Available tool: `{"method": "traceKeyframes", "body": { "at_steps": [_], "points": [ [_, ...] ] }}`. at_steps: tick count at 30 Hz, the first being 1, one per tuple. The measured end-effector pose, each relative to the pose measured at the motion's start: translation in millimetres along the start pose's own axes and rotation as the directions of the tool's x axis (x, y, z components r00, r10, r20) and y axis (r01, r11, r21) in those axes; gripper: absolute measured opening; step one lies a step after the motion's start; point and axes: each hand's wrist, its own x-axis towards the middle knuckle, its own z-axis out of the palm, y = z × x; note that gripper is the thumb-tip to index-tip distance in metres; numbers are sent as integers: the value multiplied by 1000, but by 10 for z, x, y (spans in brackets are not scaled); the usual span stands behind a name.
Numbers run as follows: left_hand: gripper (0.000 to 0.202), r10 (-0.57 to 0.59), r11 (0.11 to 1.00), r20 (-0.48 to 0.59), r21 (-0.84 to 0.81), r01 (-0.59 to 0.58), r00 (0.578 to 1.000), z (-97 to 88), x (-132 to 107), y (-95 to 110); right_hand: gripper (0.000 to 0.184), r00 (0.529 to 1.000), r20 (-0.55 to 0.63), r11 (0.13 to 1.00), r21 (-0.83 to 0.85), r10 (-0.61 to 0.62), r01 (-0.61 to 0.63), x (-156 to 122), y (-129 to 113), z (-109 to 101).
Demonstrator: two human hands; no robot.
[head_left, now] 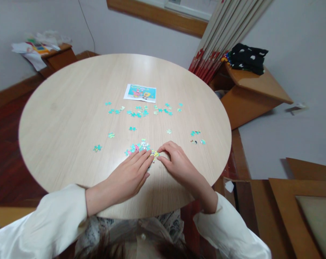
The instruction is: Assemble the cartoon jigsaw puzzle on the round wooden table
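A partly joined jigsaw puzzle [137, 147] in turquoise, pink, white and yellow lies near the front of the round table. My left hand [130, 174] rests flat on its lower part with fingers stretched out, hiding some of it. At the puzzle's right edge, my right hand [176, 158] has thumb and index finger closed around a yellow-green puzzle piece [155, 154]. Whether that piece is joined to the rest I cannot tell. Beyond the loose pieces lies a printed picture [140, 93] of cartoon figures on a blue background.
Loose turquoise pieces [137, 114] spread in a row below the picture. Others lie on the left [97, 148] and right [197, 132] of the wooden table [63, 118]. A cabinet with black cloth [248, 57] stands at right, a stool with papers [36, 50] at far left.
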Motion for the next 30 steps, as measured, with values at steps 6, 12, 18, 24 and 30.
{"method": "traceKeyframes", "body": {
  "at_steps": [6,12,18,24,30],
  "points": [
    [45,-12,999,25,38,12,1000,-37,92,31,7,1000,25,1000,-22,-2,3,39,18,-32],
    [44,-22,997,28,71,20,999,-11,116,19,7,1000,20,1000,-12,-16,16,29,9,-34],
    [43,-11,1000,33,28,10,999,-41,125,14,10,1000,-14,1000,-9,-27,27,1,4,3],
    [41,-30,991,-2,-127,29,1000,-86,100,-28,14,999,-35,1000,-13,-28,27,-27,-5,21],
    [42,-23,988,20,-155,26,1000,-80,30,-72,15,997,-64,999,-2,-46,46,-40,12,57]
  ]
}}
